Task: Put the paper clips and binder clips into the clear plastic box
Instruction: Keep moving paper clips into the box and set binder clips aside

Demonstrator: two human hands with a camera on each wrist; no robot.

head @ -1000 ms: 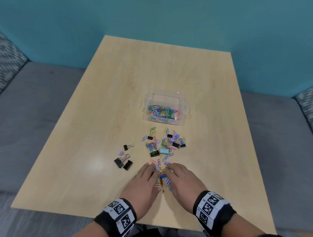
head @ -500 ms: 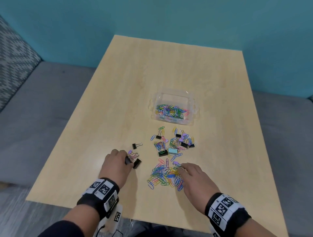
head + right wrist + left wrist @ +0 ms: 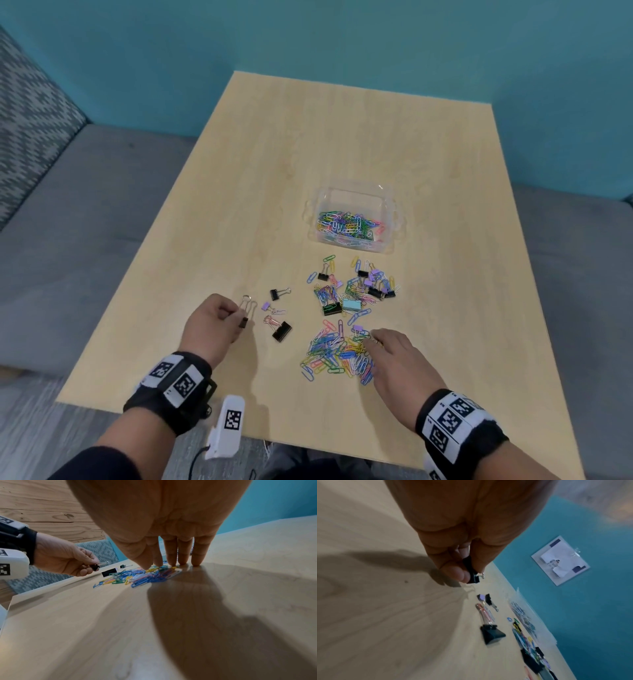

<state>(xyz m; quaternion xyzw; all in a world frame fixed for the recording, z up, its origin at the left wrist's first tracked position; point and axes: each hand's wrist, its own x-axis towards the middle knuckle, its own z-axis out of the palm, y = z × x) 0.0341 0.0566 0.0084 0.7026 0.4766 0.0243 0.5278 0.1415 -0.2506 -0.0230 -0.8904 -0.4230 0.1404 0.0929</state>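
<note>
The clear plastic box (image 3: 354, 219), partly filled, sits beyond the loose paper clips (image 3: 337, 354), onto which the right hand (image 3: 394, 356) is pressed with straight fingers. A small black binder clip (image 3: 244, 322) is pinched by the left hand (image 3: 214, 320); a light pinch could drop it.

Box (image 3: 356, 192) behind clips (image 3: 342, 356) on table (image 3: 308, 137)

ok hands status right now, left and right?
Left hand: closed, pinching a small black binder clip above the table.
Right hand: open, straight fingertips resting on the paper clip pile.
</note>
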